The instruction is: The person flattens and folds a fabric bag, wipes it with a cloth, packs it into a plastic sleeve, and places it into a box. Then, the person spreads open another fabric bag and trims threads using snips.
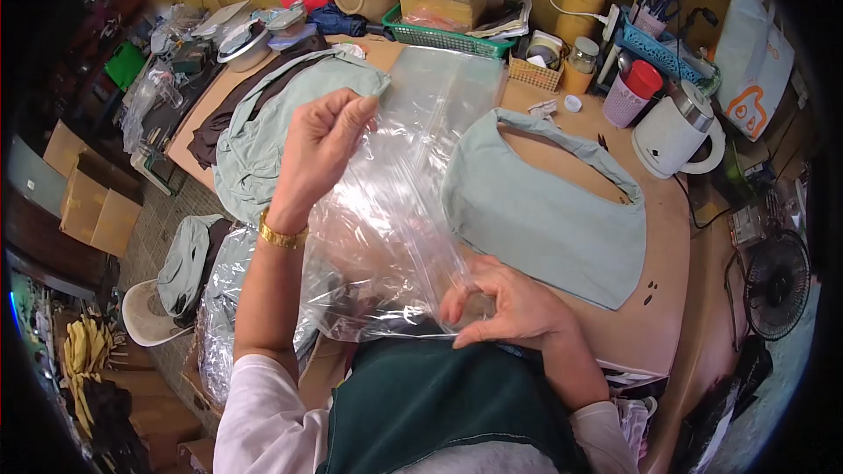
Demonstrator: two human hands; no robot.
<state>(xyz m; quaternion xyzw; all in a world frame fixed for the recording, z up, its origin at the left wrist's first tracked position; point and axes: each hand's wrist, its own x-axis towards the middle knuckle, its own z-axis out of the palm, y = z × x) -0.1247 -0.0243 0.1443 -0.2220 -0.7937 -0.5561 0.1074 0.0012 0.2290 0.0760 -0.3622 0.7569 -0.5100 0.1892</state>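
A clear plastic bag [378,211] hangs between my two hands over the table's near edge. My left hand [323,145] is raised, its fingers pinched at the bag's upper left part. Lower down, my right hand [509,303] has its thumb and fingers closed on the bag's lower right corner. More clear bags [448,79] lie flat behind it. To the right, a pale green cloth bag [544,211] with a wide handle loop lies flat. A heap of pale green cloth [263,123] is left of my left hand.
On the table's right stand a white kettle [672,136], a red cup [644,81] and a jar [583,54]. A green basket [448,38] is at the back. Plastic-wrapped cloth [233,316] and a chair [145,316] are at the left; a black fan [777,285] is far right.
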